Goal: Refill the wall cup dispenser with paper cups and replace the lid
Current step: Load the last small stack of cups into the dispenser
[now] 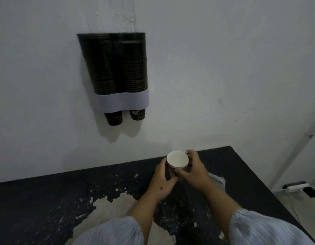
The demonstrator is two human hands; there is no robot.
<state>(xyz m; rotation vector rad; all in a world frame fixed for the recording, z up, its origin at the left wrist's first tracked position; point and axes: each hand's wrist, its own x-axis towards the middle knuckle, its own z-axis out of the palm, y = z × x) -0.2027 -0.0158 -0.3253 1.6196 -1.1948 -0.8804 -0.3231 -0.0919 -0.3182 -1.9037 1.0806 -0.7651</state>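
Observation:
A dark two-column cup dispenser [116, 68] with a grey bottom band hangs on the white wall, upper left. Both columns look packed with dark cups, and one cup bottom pokes out under each column [115, 117]. No lid shows on its open top. On the black table, a short stack of paper cups [177, 159] stands upright, its white inside facing up. My left hand [163, 179] wraps the stack from the left. My right hand [193, 170] grips it from the right and front.
The black table [47, 200] has worn, peeling patches near its front. A clear plastic wrapper [217, 181] lies just right of my right hand. A power strip and a charger [301, 187] sit on the floor at far right.

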